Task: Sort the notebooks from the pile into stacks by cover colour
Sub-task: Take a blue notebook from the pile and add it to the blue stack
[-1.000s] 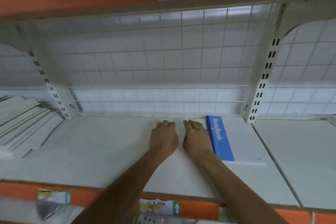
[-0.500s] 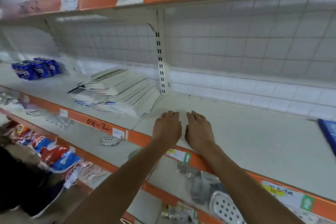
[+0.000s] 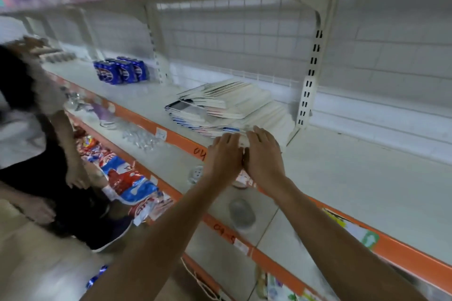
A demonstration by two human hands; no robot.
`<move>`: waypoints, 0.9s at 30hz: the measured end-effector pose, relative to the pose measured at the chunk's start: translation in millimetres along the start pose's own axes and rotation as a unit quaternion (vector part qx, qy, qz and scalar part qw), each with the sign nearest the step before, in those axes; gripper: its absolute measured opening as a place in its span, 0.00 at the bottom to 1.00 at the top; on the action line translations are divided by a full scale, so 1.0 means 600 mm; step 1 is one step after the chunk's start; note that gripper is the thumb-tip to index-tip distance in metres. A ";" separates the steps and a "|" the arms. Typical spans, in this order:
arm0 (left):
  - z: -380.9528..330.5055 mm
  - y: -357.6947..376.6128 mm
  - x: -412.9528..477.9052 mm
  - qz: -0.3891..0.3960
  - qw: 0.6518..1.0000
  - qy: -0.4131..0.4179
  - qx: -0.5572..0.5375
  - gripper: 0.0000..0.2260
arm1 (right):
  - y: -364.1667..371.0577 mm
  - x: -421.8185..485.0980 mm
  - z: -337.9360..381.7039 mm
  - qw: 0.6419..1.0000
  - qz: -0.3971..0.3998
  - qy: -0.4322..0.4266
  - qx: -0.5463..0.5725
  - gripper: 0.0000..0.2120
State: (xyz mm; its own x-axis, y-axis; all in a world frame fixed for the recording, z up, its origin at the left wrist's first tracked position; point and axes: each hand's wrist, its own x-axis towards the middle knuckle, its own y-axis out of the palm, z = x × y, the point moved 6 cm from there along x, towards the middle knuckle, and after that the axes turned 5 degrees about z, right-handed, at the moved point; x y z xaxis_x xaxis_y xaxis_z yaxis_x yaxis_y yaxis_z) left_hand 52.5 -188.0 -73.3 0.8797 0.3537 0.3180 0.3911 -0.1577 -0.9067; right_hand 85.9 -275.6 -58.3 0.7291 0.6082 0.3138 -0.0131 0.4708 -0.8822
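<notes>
A loose pile of notebooks [image 3: 230, 105] lies on the white shelf [image 3: 354, 178], fanned out, mostly showing white and cream pages with blue and red cover edges. My left hand [image 3: 223, 154] and my right hand [image 3: 264, 151] are side by side, palms down, at the pile's near edge. Their fingertips reach onto the nearest notebooks; the frame is too blurred to tell whether they grip one. The blue notebook seen earlier is out of view.
A pack of blue cans [image 3: 121, 70] stands further left on the same shelf. A white upright [image 3: 308, 76] rises just right of the pile. Another person [image 3: 36, 142] crouches at the left by the lower shelves, which hold packets [image 3: 127, 183] and small goods.
My view swung left from the blue notebook along the shelf. Both hands travelled left together and now reach the near edge of the notebook pile.
</notes>
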 end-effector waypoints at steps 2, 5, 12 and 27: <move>0.043 -0.006 0.024 -0.016 1.000 -0.003 -0.002 0.18 | 0.019 0.039 0.029 1.000 -0.008 -0.015 0.012 0.26; 0.092 -0.018 0.070 -0.048 0.999 0.007 -0.010 0.16 | 0.037 0.100 0.060 0.999 -0.032 -0.035 0.020 0.25; 0.200 -0.047 0.187 -0.111 0.994 0.007 -0.017 0.18 | 0.033 0.253 0.124 0.994 -0.075 -0.075 0.016 0.22; 0.322 -0.022 0.353 0.005 0.996 0.084 -0.006 0.22 | 0.089 0.340 0.092 0.992 -0.100 0.053 0.048 0.12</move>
State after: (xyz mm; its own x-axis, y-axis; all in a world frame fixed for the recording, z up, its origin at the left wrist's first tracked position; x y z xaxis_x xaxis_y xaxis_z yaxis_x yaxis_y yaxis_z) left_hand 181.6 66.9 -47.5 0.9162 0.1933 0.3510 0.3838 -0.1714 -0.9074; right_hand 196.1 -91.4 -22.0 0.7917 0.4288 0.4352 0.0768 0.6368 -0.7672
